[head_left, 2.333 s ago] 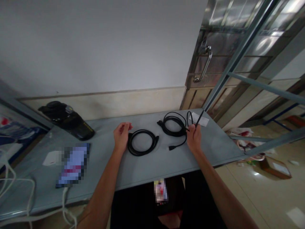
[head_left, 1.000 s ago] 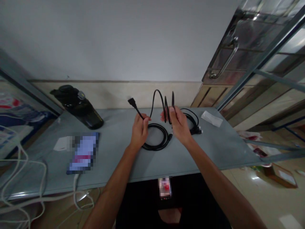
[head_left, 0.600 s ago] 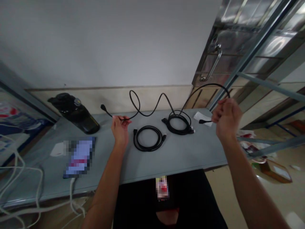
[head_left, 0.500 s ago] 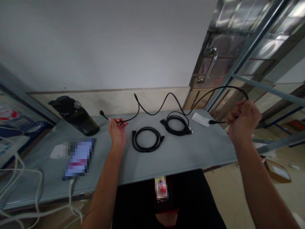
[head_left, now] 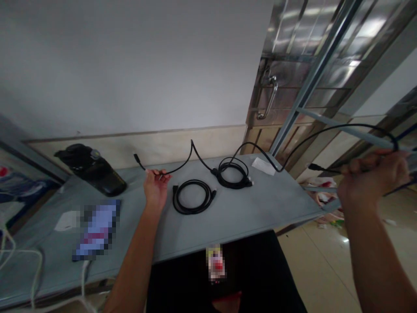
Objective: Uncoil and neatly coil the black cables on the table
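A thin black cable (head_left: 260,153) stretches through the air above the grey table (head_left: 234,217). My left hand (head_left: 155,188) pinches it near one plug end, low over the table's middle. Far out to the right, past the table's edge, my right hand (head_left: 371,178) is closed round the cable near its other plug. Between them the cable sags and kinks. Two coiled black cables lie on the table: one coil (head_left: 193,196) just right of my left hand, another coil (head_left: 232,173) behind it.
A black bottle (head_left: 91,169) lies at the table's back left. A blurred phone (head_left: 97,228) and a white card (head_left: 67,221) rest at front left, with white cords (head_left: 32,278) hanging there. A white packet (head_left: 263,166) sits back right. Metal door and frame stand right.
My right hand has pulled its cable end far to the right, off past the table edge, drawing the cable out longer. My left hand has held its end almost still.
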`<state>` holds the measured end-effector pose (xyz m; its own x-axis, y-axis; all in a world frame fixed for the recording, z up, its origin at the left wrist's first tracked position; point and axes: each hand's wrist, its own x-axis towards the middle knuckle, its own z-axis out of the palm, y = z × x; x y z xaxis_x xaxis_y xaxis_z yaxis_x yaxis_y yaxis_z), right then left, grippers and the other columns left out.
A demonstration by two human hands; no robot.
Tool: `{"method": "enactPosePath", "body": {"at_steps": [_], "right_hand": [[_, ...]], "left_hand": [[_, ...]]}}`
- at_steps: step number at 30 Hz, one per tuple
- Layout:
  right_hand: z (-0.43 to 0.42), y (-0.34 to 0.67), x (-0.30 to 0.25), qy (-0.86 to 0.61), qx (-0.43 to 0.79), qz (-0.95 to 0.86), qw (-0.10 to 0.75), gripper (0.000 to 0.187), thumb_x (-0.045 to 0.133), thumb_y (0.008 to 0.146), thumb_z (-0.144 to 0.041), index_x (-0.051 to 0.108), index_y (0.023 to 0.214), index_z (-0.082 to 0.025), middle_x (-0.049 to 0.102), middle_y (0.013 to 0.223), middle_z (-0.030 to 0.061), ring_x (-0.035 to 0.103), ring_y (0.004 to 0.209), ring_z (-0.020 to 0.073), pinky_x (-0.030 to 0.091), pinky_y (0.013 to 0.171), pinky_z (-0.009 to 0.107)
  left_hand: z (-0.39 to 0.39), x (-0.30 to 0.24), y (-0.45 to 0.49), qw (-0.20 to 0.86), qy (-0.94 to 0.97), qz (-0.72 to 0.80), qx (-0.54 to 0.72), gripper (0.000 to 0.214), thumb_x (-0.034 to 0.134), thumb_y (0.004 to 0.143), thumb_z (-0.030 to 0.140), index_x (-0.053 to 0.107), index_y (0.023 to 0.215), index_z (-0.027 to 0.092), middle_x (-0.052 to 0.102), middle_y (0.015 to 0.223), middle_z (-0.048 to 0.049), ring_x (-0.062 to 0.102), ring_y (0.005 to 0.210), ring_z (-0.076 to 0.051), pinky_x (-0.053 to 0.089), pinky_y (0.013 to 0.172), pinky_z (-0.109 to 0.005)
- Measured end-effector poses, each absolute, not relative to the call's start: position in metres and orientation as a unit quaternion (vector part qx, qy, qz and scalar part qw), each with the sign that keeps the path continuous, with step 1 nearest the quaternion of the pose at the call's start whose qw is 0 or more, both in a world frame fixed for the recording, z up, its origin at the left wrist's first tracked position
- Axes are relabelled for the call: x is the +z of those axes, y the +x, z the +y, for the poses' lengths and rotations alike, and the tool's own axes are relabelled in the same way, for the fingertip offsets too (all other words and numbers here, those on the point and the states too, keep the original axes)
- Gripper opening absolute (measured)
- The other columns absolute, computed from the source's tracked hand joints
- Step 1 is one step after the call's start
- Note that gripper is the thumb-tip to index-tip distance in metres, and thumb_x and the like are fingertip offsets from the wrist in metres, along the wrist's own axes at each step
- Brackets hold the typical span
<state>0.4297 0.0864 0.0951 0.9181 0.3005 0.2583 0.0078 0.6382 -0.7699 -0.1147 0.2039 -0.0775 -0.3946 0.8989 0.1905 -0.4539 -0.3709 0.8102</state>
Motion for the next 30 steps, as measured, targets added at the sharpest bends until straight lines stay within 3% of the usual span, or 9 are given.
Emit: {"method": "enactPosePath", "body": {"at_steps": [5,9,14,17,20,23,27,30], "right_hand": [[0.102,0.380,0.078,-0.384,0.074,-0.367,0.844,0.040,0.072,0.107,-0.063,0.061,0.084,-0.032,0.035,0.066,-0.0065,0.026,0.047,0.0135,0.019,0.043,0.030],[0.114,0.307,0.071,-0.354,0.097,-0.472,0.802,0.045,0.065,0.108,-0.073,0.059,0.098,-0.030,0.047,0.069,-0.0076,0.041,0.048,0.0136,0.032,0.043,0.027],[0.126,0.201,0.057,-0.345,0.168,-0.622,0.683,0.037,0.046,0.121,-0.063,0.062,0.117,-0.029,0.070,0.087,-0.0014,0.065,0.065,0.0158,0.050,0.055,0.029],[0.142,0.151,0.037,-0.313,0.153,-0.744,0.570,0.029,0.043,0.124,-0.049,0.065,0.128,-0.031,0.078,0.110,0.0052,0.077,0.094,0.0206,0.063,0.082,0.035],[0.163,0.118,0.010,-0.287,0.092,-0.843,0.445,0.028,0.046,0.121,-0.030,0.069,0.136,-0.028,0.076,0.131,0.0124,0.075,0.121,0.0268,0.063,0.105,0.044],[0.180,0.102,-0.019,-0.277,0.038,-0.892,0.355,0.036,0.055,0.114,-0.013,0.072,0.143,-0.026,0.074,0.142,0.0148,0.071,0.132,0.0288,0.059,0.116,0.048],[0.195,0.101,-0.054,-0.275,0.005,-0.904,0.327,0.053,0.058,0.110,-0.004,0.068,0.158,-0.025,0.070,0.154,0.0157,0.067,0.141,0.0284,0.057,0.122,0.051],[0.203,0.103,-0.077,-0.282,0.008,-0.895,0.344,0.060,0.055,0.110,-0.003,0.063,0.165,-0.026,0.067,0.159,0.0161,0.065,0.148,0.0273,0.058,0.122,0.050]], "left_hand": [[0.201,-0.077,-0.107,0.459,0.339,0.332,0.751,0.051,0.077,0.100,0.072,0.059,0.087,0.025,0.084,0.101,-0.0090,0.080,0.086,-0.019,0.067,0.100,-0.040],[0.199,-0.075,-0.101,0.499,0.340,0.322,0.729,0.049,0.077,0.101,0.069,0.058,0.089,0.025,0.087,0.115,-0.0155,0.085,0.103,-0.025,0.066,0.107,-0.047],[0.197,-0.075,-0.095,0.570,0.348,0.319,0.672,0.046,0.082,0.099,0.065,0.064,0.090,0.023,0.087,0.112,-0.0183,0.087,0.106,-0.033,0.069,0.104,-0.054],[0.194,-0.076,-0.089,0.609,0.343,0.321,0.639,0.041,0.080,0.101,0.061,0.070,0.094,0.021,0.088,0.112,-0.0186,0.087,0.107,-0.034,0.070,0.102,-0.055],[0.192,-0.077,-0.085,0.634,0.329,0.318,0.624,0.031,0.078,0.103,0.050,0.076,0.100,0.019,0.088,0.108,-0.0156,0.086,0.101,-0.030,0.071,0.100,-0.050],[0.193,-0.079,-0.083,0.635,0.324,0.311,0.628,0.019,0.081,0.101,0.039,0.078,0.098,0.020,0.087,0.106,-0.0103,0.083,0.090,-0.024,0.072,0.091,-0.042],[0.198,-0.084,-0.083,0.647,0.313,0.299,0.628,0.024,0.082,0.101,0.042,0.075,0.097,0.019,0.083,0.098,-0.0061,0.077,0.077,-0.018,0.071,0.082,-0.034],[0.203,-0.089,-0.084,0.655,0.299,0.308,0.622,0.026,0.084,0.100,0.043,0.076,0.101,0.019,0.083,0.097,-0.0057,0.079,0.081,-0.019,0.070,0.083,-0.035]]}}
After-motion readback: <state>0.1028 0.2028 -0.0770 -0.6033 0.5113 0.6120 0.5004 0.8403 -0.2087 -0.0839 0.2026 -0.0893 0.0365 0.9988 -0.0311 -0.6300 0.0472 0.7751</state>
